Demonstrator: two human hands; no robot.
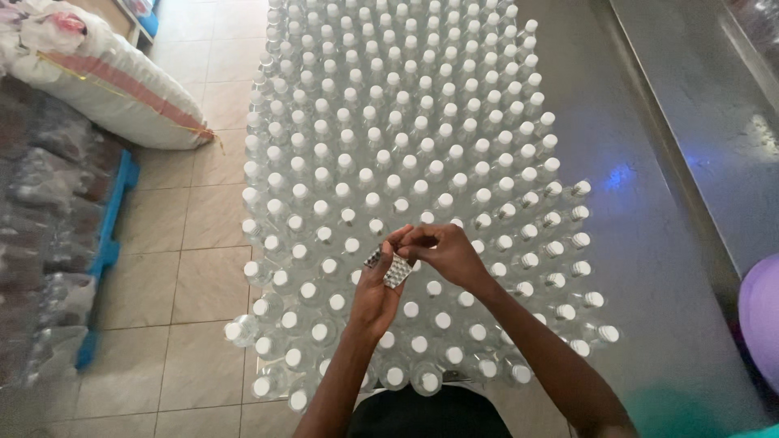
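My left hand (375,294) holds a small stack of silvery foil seals (393,268) upright in its palm and fingers. My right hand (445,253) reaches over from the right, thumb and fingertips pinched at the top of the stack. Both hands hover above a dense block of clear plastic bottles (389,162) with round pale tops, standing in tight rows on a grey metal table (649,243). The bottles under my wrists are partly hidden.
A large white sack with a pink stripe (114,89) lies on the tiled floor at the left. Wrapped bundles sit on a blue pallet (109,243) along the left edge. A purple rounded object (761,312) shows at the right edge.
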